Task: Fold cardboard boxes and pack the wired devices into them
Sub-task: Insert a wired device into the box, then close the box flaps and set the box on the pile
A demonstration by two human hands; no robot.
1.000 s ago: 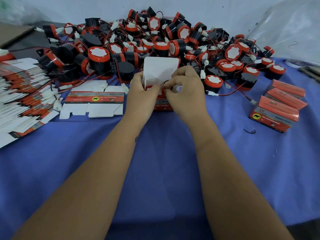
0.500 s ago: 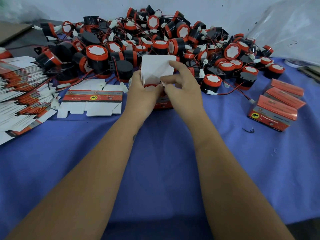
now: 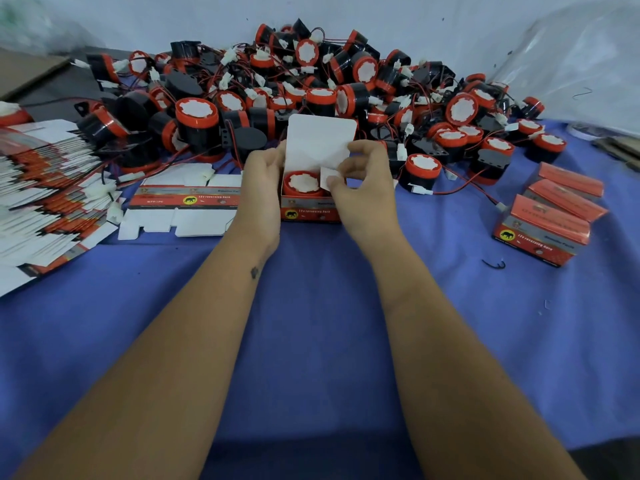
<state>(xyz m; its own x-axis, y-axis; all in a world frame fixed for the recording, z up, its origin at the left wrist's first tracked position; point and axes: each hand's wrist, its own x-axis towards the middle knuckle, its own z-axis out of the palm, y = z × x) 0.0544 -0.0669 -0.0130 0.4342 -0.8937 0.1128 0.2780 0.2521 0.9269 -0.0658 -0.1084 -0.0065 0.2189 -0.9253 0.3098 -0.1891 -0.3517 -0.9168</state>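
Observation:
An open red cardboard box (image 3: 310, 211) stands on the blue cloth at centre, its white lid flap (image 3: 320, 140) upright. Inside it sits a red-and-black wired device (image 3: 303, 183), white face up. My left hand (image 3: 261, 188) grips the box's left side. My right hand (image 3: 363, 188) is at the box's right side and pinches its small white side flap (image 3: 329, 176) between thumb and fingers. A big pile of the same wired devices (image 3: 311, 95) lies just behind the box.
A flat unfolded box (image 3: 183, 209) lies left of the hands. A fanned stack of flat boxes (image 3: 45, 202) fills the far left. Several closed packed boxes (image 3: 554, 216) stand at the right. A loose device (image 3: 420, 173) with trailing wire lies right of my right hand.
My hands have spread apart, and the device inside the box now shows. My right hand has dropped from the lid flap to the small side flap.

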